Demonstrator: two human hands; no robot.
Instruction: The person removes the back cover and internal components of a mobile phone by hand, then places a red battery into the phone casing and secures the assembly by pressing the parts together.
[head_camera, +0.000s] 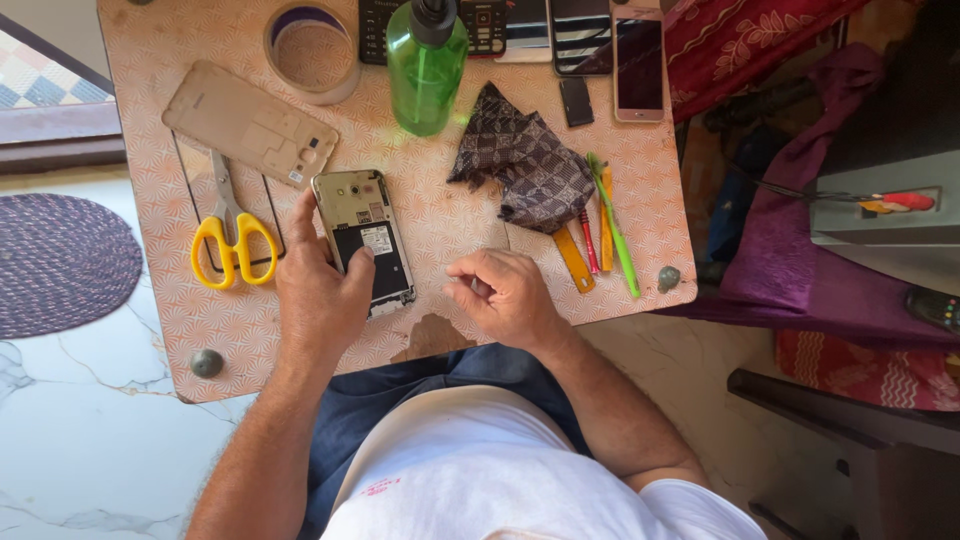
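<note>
1. The left hand (322, 290) pins a gold backless smartphone (364, 238) with thumb and forefinger, near the patterned pink tabletop's (440, 225) front edge.
2. The right hand (505, 295) rests curled beside it, fingertips pinched together; what they hold is too small to tell.
3. Yellow-handled scissors (232, 228) lie left; a brown checked cloth (525, 160) lies toward the right edge.
</note>
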